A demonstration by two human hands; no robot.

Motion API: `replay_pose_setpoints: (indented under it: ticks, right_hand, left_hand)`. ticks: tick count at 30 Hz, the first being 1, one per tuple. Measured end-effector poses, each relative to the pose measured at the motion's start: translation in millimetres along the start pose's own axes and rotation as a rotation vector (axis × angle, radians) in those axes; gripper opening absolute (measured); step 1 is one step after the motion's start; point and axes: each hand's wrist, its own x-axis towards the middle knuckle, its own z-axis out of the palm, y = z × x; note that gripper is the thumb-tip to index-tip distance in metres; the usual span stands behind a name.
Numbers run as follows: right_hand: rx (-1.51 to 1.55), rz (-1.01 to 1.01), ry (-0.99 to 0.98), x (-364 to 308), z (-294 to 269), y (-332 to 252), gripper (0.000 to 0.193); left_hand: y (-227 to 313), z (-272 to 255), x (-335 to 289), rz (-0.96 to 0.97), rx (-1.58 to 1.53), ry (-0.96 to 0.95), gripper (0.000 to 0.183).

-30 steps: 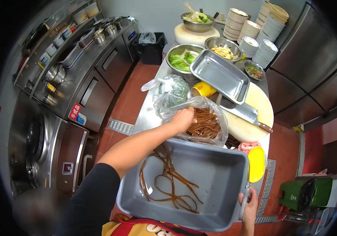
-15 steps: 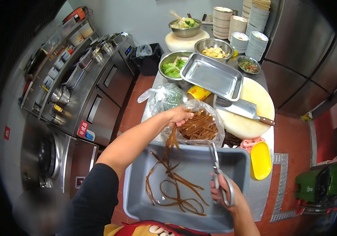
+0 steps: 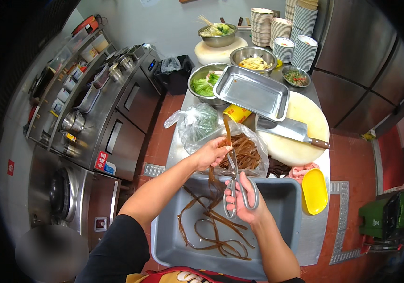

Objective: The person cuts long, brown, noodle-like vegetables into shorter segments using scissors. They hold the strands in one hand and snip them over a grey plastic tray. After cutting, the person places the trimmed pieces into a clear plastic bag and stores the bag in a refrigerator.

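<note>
My left hand (image 3: pixel 213 153) is closed on a bunch of long brown flat strips (image 3: pixel 227 129), which look like wide noodles or kelp. One end sticks up above my fingers; the others hang into the grey tub (image 3: pixel 280 212). My right hand (image 3: pixel 247 200) grips grey-handled scissors (image 3: pixel 234 177), whose blades point up beside my left fingers at the strips. Whether the blades touch them I cannot tell. Further looped strips (image 3: pixel 218 236) lie on the tub's bottom. Behind my hands, a clear plastic bag (image 3: pixel 262 158) holds many more brown strips.
A cleaver (image 3: pixel 294 131) lies on a round white cutting board (image 3: pixel 313 115), under a metal tray (image 3: pixel 254 92). A yellow dish (image 3: pixel 314 191) and pink meat (image 3: pixel 301 172) sit right of the tub. A tied bag of greens (image 3: pixel 201 121) stands left; stacked bowls (image 3: pixel 261 27) rise behind.
My right hand has brought the scissors up and left to my left hand. My left hand has drawn strips out of the bag, toward me, with one end now upright.
</note>
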Motion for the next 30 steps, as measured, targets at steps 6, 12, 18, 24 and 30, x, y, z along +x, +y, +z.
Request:
replay_pose_setpoints:
  ticks: [6, 12, 18, 24, 30]
  right_hand:
    - [-0.045, -0.014, 0.045, 21, -12, -3, 0.050]
    - [-0.074, -0.061, 0.152, 17, -16, -3, 0.044]
    - [-0.382, -0.272, 0.412, -97, -14, -7, 0.038]
    - [-1.011, -0.620, 1.246, -186, -127, 16, 0.035]
    - [-1.534, -0.421, 1.409, -187, -240, 64, 0.043]
  left_hand:
    - [-6, 4, 4, 0.008, 0.184, 0.031, 0.012]
    - [-13, -6, 28, -0.119, 0.332, 0.166, 0.016]
    - [-13, -26, 64, 0.046, 0.973, 0.222, 0.030]
    - [21, -17, 84, 0.154, 1.041, -0.020, 0.029]
    - [64, 37, 33, 0.087, 0.525, 0.018, 0.028]
